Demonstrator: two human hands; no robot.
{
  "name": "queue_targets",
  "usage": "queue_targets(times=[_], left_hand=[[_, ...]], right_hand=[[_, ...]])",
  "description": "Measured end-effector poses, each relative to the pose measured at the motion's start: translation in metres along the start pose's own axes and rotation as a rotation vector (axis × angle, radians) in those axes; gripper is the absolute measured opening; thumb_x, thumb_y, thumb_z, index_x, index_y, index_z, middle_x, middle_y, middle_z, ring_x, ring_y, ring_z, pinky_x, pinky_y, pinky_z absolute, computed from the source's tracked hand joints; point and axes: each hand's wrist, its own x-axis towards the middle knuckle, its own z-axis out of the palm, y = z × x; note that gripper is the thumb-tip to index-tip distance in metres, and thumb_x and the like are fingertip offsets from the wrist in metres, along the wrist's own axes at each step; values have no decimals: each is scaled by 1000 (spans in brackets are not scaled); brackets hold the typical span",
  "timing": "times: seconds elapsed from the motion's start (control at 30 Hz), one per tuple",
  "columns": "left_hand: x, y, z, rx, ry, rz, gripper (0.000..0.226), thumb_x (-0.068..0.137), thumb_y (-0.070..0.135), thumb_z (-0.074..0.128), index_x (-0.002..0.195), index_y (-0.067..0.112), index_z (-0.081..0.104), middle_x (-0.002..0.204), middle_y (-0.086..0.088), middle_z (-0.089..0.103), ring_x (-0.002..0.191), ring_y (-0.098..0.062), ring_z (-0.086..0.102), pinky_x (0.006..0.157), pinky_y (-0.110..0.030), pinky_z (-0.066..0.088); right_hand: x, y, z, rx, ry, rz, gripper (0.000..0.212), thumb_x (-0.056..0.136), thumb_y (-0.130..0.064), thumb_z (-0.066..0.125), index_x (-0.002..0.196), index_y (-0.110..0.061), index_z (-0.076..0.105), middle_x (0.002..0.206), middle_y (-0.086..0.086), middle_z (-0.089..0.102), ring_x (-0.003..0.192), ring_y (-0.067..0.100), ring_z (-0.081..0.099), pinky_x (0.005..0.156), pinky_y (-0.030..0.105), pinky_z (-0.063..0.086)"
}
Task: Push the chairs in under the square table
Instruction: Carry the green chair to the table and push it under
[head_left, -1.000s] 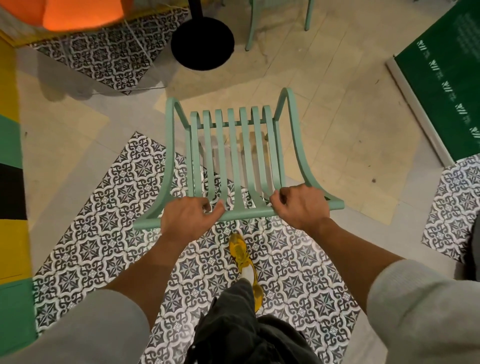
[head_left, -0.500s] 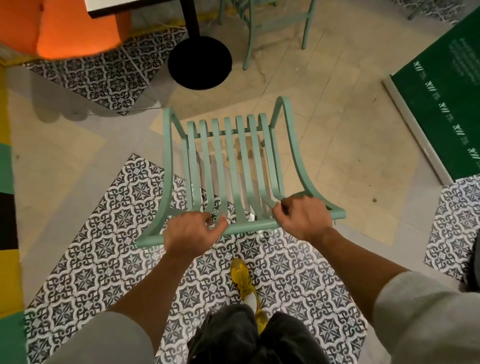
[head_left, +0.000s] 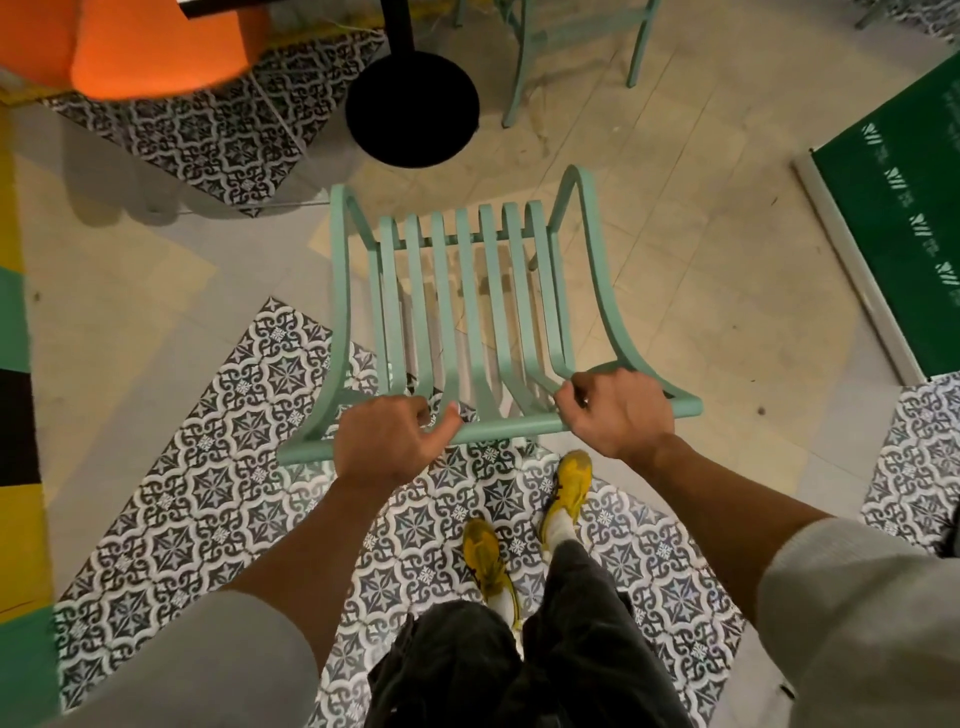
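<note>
A mint-green slatted metal chair (head_left: 470, 291) stands in front of me, seen from above and behind. My left hand (head_left: 387, 439) grips the left part of its top back rail. My right hand (head_left: 618, 413) grips the right part of the same rail. Ahead of the chair the table's round black base (head_left: 413, 106) and black post (head_left: 397, 26) rise from the floor. A sliver of the dark table edge (head_left: 223, 8) shows at the top left; the tabletop itself is out of view.
A second mint-green chair (head_left: 571, 36) stands beyond the table base at the top. An orange seat (head_left: 140, 47) sits at the top left. A green mat (head_left: 904, 218) lies on the right. My yellow shoes (head_left: 569, 488) stand on patterned tiles.
The chair has moved forward, closer to the black table base, with both hands still on its back rail. I have stepped forward; both shoes now show.
</note>
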Motion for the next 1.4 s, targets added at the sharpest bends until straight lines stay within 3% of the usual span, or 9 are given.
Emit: queue_targets(times=[0.2,0.4,0.47,0.77,1.0,1.1,1.17,1.3,1.4], left_hand=[[30,2,-3,46,-26,-73,69,94,79,39,75,27,79,59,5,68,50,-16,60,53,-24,53],[63,-3,-3,74,10,-37,62,96,73,45,77,25,79,56,3,65,44,-14,52,47,-19,41],[73,-2,-2,63,29,-26,58,95,72,48,75,26,77,56,3,65,42,-16,55,45,-22,47],[118,6,-1,34,-39,-137,64,96,77,42,77,27,77,67,3,70,56,-20,66,58,-32,59],[152,-1,0,55,-25,-152,73,98,82,30,67,24,64,55,5,58,46,-17,58,50,-28,54],[175,-8,-6,55,32,-59,40,97,68,54,84,32,44,43,7,43,30,-18,47,35,-32,51],[188,-14,-5,43,47,-22,35,94,62,64,96,35,42,42,9,43,29,-17,46,32,-32,50],[203,-21,-7,51,37,-98,51,100,77,40,74,34,51,44,6,45,34,-17,49,40,-31,52],[216,-25,-12,71,26,-105,59,99,76,38,71,26,54,47,7,47,35,-16,49,41,-29,51]], right_hand=[[32,5,-6,-15,16,-35,54,103,-54,38,70,-22,66,58,-2,59,48,23,57,52,28,48],[69,12,-13,-17,30,-40,53,103,-52,39,70,-22,67,55,-2,57,47,25,56,53,30,52],[79,15,-17,1,42,-45,51,102,-51,41,69,-21,67,55,-1,59,48,26,58,54,31,54],[133,34,-31,38,42,-92,53,102,-52,41,64,-21,61,57,-1,60,48,26,58,55,32,55],[174,40,-38,48,34,-107,53,101,-52,41,62,-21,60,53,-2,55,46,23,56,54,32,55],[201,40,-41,51,39,-105,56,99,-54,39,61,-19,60,52,-2,57,44,24,56,52,28,52],[215,37,-42,51,32,-105,58,99,-55,37,60,-18,60,51,-2,57,44,25,55,53,28,51],[232,35,-42,35,30,-118,58,99,-55,39,59,-19,60,49,-3,54,41,22,54,52,30,55],[248,32,-47,15,33,-144,56,100,-54,39,60,-20,60,51,-3,55,43,23,53,53,29,53]])
